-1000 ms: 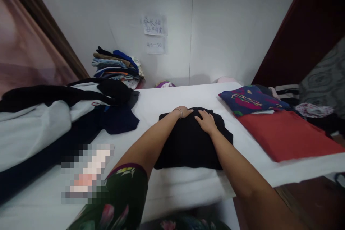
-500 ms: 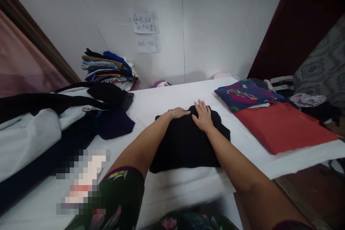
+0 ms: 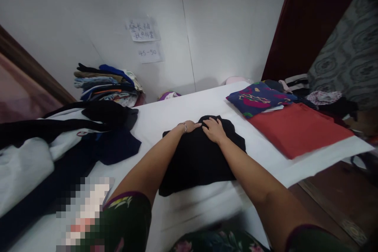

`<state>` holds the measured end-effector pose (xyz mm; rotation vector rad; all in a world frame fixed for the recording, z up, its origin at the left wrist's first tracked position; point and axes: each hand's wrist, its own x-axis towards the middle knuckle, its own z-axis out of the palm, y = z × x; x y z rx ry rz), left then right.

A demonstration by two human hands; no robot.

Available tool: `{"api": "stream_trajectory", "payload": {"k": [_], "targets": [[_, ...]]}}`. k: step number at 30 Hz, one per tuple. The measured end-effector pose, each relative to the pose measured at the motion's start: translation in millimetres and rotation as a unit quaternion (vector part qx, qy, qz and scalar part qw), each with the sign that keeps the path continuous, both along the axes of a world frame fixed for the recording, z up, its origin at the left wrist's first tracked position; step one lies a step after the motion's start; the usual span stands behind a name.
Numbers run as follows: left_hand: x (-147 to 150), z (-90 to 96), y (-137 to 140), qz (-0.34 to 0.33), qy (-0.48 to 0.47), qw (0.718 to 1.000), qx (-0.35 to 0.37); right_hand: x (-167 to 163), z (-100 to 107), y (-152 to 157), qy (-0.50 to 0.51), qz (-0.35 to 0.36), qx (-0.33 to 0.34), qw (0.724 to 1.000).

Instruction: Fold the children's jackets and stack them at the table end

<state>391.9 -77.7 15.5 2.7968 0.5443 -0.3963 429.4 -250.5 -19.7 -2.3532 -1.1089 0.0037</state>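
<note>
A black folded garment (image 3: 191,165) lies on the white-covered table right before me, with uneven folds along its far edge. My left hand (image 3: 191,126), a bracelet on its wrist, rests on the garment's upper edge with its fingers pointing right. Close beside it, my right hand (image 3: 215,130) presses down on the same cloth, its fingers apart and slightly bent. Both hands are laid on the fabric; part of the left fingers is hard to make out.
On the left, black, white and navy clothes (image 3: 118,145) lie loosely heaped. Behind them stands a stack of folded clothes (image 3: 106,84). At right, a patterned blue garment (image 3: 260,100) overlaps a red folded cloth (image 3: 301,130). Paper notes (image 3: 144,31) hang on the wall.
The view has swung slightly right, so things appear shifted left. My right hand has drawn in toward my left hand, its fingers less spread. The black garment stays on the table.
</note>
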Motion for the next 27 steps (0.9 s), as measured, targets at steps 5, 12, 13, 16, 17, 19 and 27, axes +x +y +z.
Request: {"api": "stream_trajectory", "payload": {"k": [5, 12, 13, 16, 17, 19, 27], "targets": [[22, 12.1, -4, 0.014, 0.002, 1.0, 0.009, 0, -1, 1, 0.006, -0.027, 0.03, 0.999], [30, 5.2, -43, -0.033, -0.028, 0.999, 0.016, 4, 0, -4, -0.022, -0.111, 0.124, 0.986], [26, 4.2, -44, -0.044, -0.035, 0.998, 0.012, 4, 1, -5, -0.032, -0.112, 0.139, 0.983], [17, 4.4, -43, -0.073, -0.049, 0.996, -0.002, 3, 6, -7, -0.066, -0.099, 0.163, 0.979], [16, 5.2, -42, -0.08, -0.05, 0.996, -0.006, 2, 7, -7, -0.075, -0.086, 0.158, 0.981], [16, 6.8, -40, -0.089, -0.046, 0.995, -0.012, 2, 8, -6, -0.076, -0.056, 0.124, 0.988], [11, 10.8, -42, -0.071, -0.045, 0.996, 0.007, 1, 5, -2, -0.053, -0.064, 0.041, 0.996]]}}
